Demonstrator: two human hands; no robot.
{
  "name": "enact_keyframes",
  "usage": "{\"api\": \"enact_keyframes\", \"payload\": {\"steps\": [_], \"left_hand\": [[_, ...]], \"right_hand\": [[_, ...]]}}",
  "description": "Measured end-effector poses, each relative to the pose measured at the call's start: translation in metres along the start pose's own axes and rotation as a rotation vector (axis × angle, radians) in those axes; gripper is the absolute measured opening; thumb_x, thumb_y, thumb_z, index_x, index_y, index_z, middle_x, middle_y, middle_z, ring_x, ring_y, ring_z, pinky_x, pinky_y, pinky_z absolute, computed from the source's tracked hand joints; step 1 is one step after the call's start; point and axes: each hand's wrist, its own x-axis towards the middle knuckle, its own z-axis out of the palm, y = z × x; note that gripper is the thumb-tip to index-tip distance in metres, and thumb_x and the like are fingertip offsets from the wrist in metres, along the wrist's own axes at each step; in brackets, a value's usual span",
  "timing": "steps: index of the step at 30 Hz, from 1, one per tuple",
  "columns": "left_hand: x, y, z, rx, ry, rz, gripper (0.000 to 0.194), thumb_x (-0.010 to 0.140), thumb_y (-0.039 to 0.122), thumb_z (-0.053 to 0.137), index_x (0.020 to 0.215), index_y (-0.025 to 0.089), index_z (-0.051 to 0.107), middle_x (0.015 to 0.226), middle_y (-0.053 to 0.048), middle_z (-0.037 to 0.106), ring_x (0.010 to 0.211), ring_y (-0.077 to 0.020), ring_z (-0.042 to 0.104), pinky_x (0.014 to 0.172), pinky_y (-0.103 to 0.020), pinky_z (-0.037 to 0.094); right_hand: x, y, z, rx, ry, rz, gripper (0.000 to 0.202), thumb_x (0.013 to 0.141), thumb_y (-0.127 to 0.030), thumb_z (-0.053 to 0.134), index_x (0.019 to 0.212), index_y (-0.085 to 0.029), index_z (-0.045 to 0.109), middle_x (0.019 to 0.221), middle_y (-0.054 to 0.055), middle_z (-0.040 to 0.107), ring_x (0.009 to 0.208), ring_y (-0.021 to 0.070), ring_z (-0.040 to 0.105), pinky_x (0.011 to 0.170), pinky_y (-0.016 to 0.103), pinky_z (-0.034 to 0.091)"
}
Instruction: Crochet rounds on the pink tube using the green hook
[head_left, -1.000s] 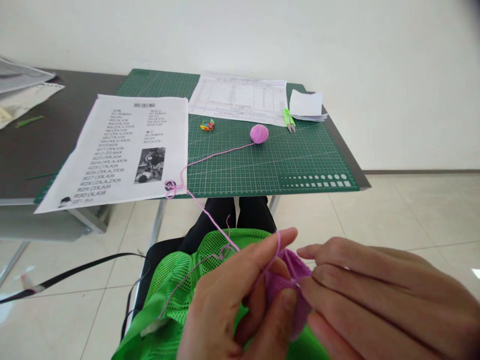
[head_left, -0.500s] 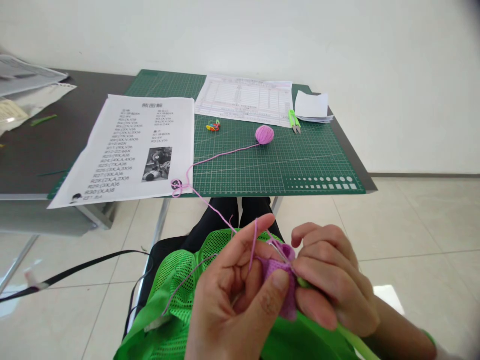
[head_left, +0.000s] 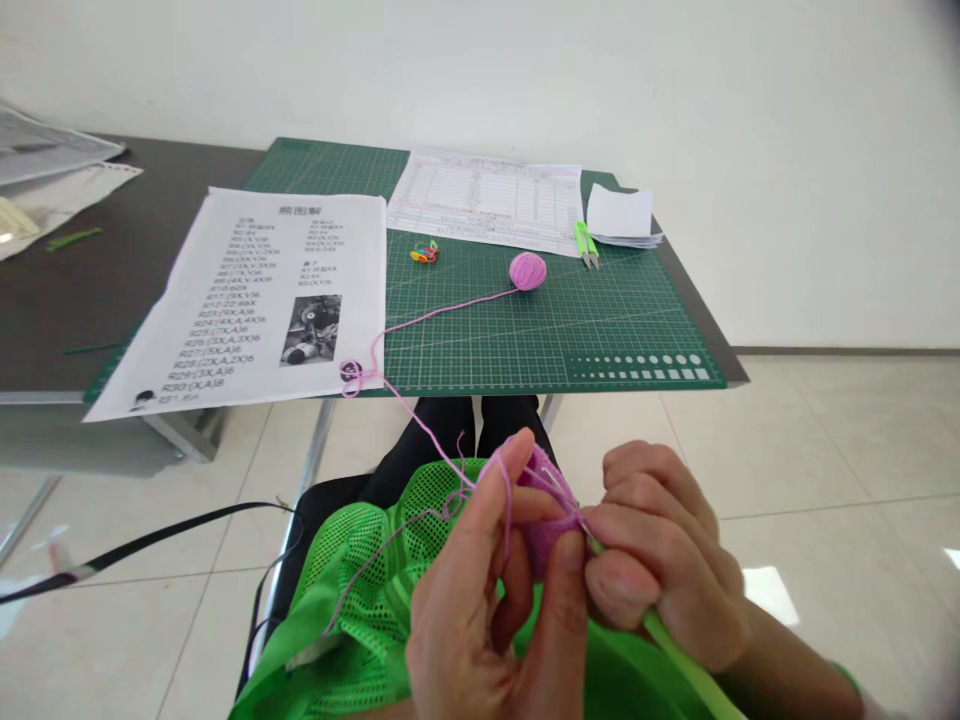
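My left hand (head_left: 495, 590) pinches a small piece of pink crochet work (head_left: 546, 540) between thumb and fingers, with pink yarn looped over its raised index finger. My right hand (head_left: 667, 550) is closed round a crochet hook (head_left: 592, 543) with a green handle; its metal tip lies in the work at the edge. From my left hand the yarn (head_left: 420, 425) runs up over the table edge, past a small tangle on the printed sheet, to a pink yarn ball (head_left: 528, 271) on the green cutting mat (head_left: 480, 340).
A printed pattern sheet (head_left: 255, 280) overhangs the table's front edge. Farther back lie colourful stitch markers (head_left: 424, 253), a form (head_left: 487, 200), green thread snips (head_left: 586, 246) and a stack of white paper (head_left: 619, 212). Green mesh fabric (head_left: 360, 560) covers my lap.
My left hand has turned, its index finger now more upright and bent. The crochet work has tilted with it, and the hook tip has shifted slightly. The camera view has moved a little.
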Motion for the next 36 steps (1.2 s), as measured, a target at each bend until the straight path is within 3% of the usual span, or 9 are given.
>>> {"api": "enact_keyframes", "payload": {"steps": [2,4,10,16,19,22,27,31,36], "left_hand": [[0.001,0.004,0.002,-0.113,0.007,-0.117,0.046,0.081,0.016,0.082,0.118,0.043,0.078,0.084,0.006,0.076,0.078,-0.0078,0.073,0.067,-0.004,0.053],[0.005,0.011,0.001,-0.236,-0.043,-0.269,0.041,0.075,0.019,0.088,0.11,0.04,0.082,0.081,0.006,0.077,0.085,-0.0082,0.074,0.08,-0.006,0.053],[0.022,0.03,-0.012,-0.302,-0.213,-0.532,0.046,0.06,0.033,0.098,0.104,0.037,0.084,0.074,0.006,0.074,0.066,-0.0034,0.065,0.071,-0.005,0.052],[0.026,0.03,-0.019,-0.252,-0.315,-0.567,0.046,0.066,0.034,0.096,0.11,0.036,0.083,0.074,0.005,0.065,0.068,-0.0051,0.057,0.071,-0.009,0.049],[0.027,0.028,-0.021,-0.279,-0.38,-0.535,0.039,0.072,0.031,0.092,0.11,0.036,0.082,0.073,0.005,0.063,0.058,-0.0035,0.043,0.061,-0.009,0.043],[0.028,0.026,-0.021,-0.301,-0.43,-0.535,0.038,0.074,0.03,0.091,0.11,0.034,0.082,0.075,0.005,0.064,0.053,-0.0028,0.033,0.055,-0.01,0.039],[0.027,0.026,-0.021,-0.314,-0.457,-0.57,0.037,0.073,0.03,0.091,0.109,0.033,0.083,0.074,0.004,0.063,0.058,-0.0032,0.042,0.06,-0.01,0.041],[0.026,0.026,-0.022,-0.25,-0.449,-0.61,0.038,0.073,0.033,0.091,0.11,0.033,0.082,0.071,0.004,0.061,0.068,-0.0069,0.055,0.07,-0.011,0.047],[0.029,0.029,-0.023,-0.237,-0.515,-0.614,0.038,0.072,0.034,0.091,0.109,0.031,0.083,0.076,0.002,0.064,0.081,-0.0126,0.064,0.078,-0.016,0.052]], "right_hand": [[-0.001,0.005,-0.001,0.016,-0.015,-0.04,0.034,0.105,-0.026,0.043,0.075,-0.017,0.057,0.056,0.0,0.054,0.057,0.0145,0.052,0.054,0.033,0.054],[0.0,0.007,-0.007,0.03,-0.05,-0.061,0.031,0.102,-0.028,0.052,0.073,-0.019,0.059,0.057,0.0,0.057,0.058,0.0146,0.056,0.055,0.032,0.056],[0.006,-0.001,-0.021,-0.007,-0.13,-0.017,0.032,0.093,-0.046,0.066,0.071,-0.022,0.065,0.065,0.003,0.061,0.062,0.0176,0.059,0.054,0.034,0.056],[0.014,-0.005,-0.038,-0.029,-0.238,0.038,0.032,0.093,-0.046,0.065,0.07,-0.024,0.068,0.063,0.002,0.06,0.063,0.0181,0.061,0.058,0.034,0.057],[0.032,-0.004,-0.046,0.001,-0.288,0.031,0.032,0.098,-0.035,0.059,0.07,-0.024,0.068,0.059,0.0,0.061,0.06,0.0156,0.062,0.057,0.03,0.057],[0.049,-0.004,-0.048,0.032,-0.328,-0.023,0.048,0.106,-0.023,0.042,0.063,-0.022,0.063,0.051,-0.002,0.061,0.05,0.0096,0.06,0.053,0.022,0.055],[0.051,-0.001,-0.048,0.153,-0.392,0.023,0.054,0.11,-0.024,0.027,0.065,-0.02,0.058,0.044,-0.005,0.054,0.043,0.0056,0.054,0.053,0.016,0.055],[0.032,0.005,-0.056,0.214,-0.481,0.099,0.04,0.109,-0.03,0.037,0.073,-0.022,0.053,0.05,-0.009,0.053,0.05,0.0043,0.054,0.066,0.014,0.057],[0.023,0.003,-0.058,0.307,-0.459,0.224,0.04,0.108,-0.04,0.04,0.073,-0.022,0.05,0.053,-0.01,0.049,0.048,0.0039,0.05,0.064,0.019,0.055]]}}
